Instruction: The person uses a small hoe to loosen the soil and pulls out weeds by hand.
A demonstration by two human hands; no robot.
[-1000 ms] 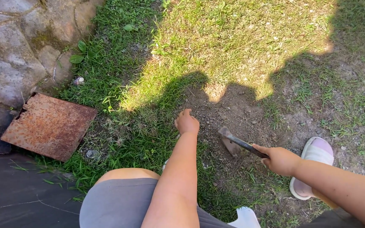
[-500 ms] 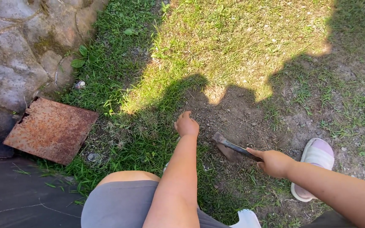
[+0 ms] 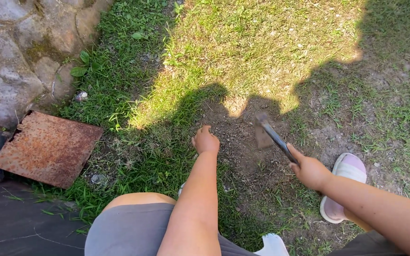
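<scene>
**Hoe blade raised over the bare soil patch**

Weeding work is going on at ground level, with the person crouching over a patch of bare soil (image 3: 243, 137) ringed by grass (image 3: 143, 95). The right hand (image 3: 309, 171) is gripping the dark handle of a small hand hoe (image 3: 267, 132), fingers wrapped fully round the shaft; the blade is hanging just above the dirt, near the sunlit edge of the patch and blurred. The left hand (image 3: 206, 141) is resting low at the near-left edge of the soil, fingers curled down narrowly into the ground; whether they are pinching a weed or root is too small to tell.

To do this stroke well, the judgement here is that the blade should be landing well apart from the left hand, which is sitting close beside the hoe's path. Short, shallow chops drawn toward the body would be loosening roots without scattering earth. The foot in the pale slipper (image 3: 345, 182) is standing just beside the right hand, so the pull is best stopping short of it.

A rusty metal plate (image 3: 48, 147) is lying on the grass to the left, next to the stone paving (image 3: 10, 71), well clear of the work.
</scene>
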